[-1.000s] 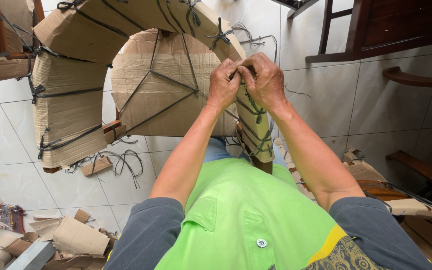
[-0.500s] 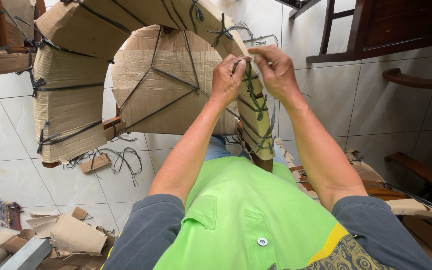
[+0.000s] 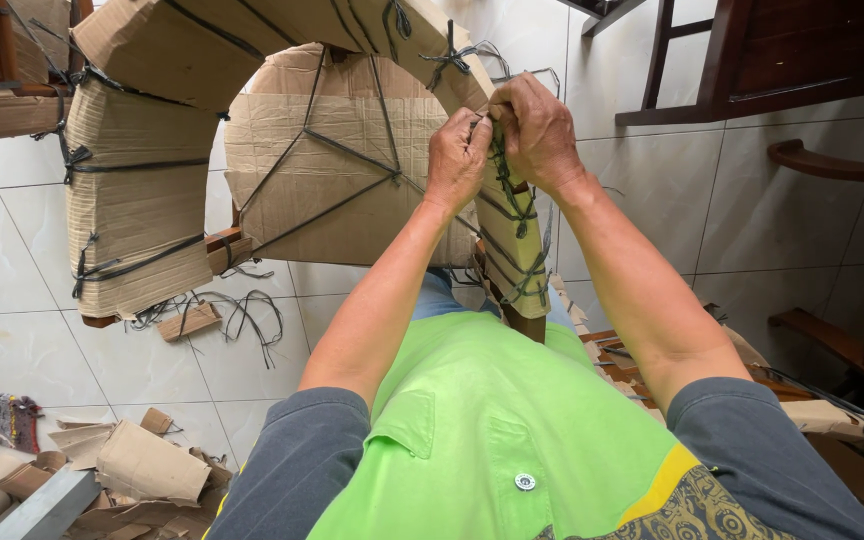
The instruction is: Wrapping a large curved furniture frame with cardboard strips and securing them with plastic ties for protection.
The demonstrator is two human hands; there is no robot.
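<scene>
1. The left hand [image 3: 457, 160] and right hand [image 3: 537, 130] are closed together, pinching a dark strap [image 3: 505, 185] between them on the cardboard-wrapped arch [image 3: 137, 215].
2. Just below the hands, more straps criss-cross the wrapping; cardboard scraps [image 3: 142, 465] lie on the floor well below-left.
3. The fingertips hide the knot itself.
</scene>
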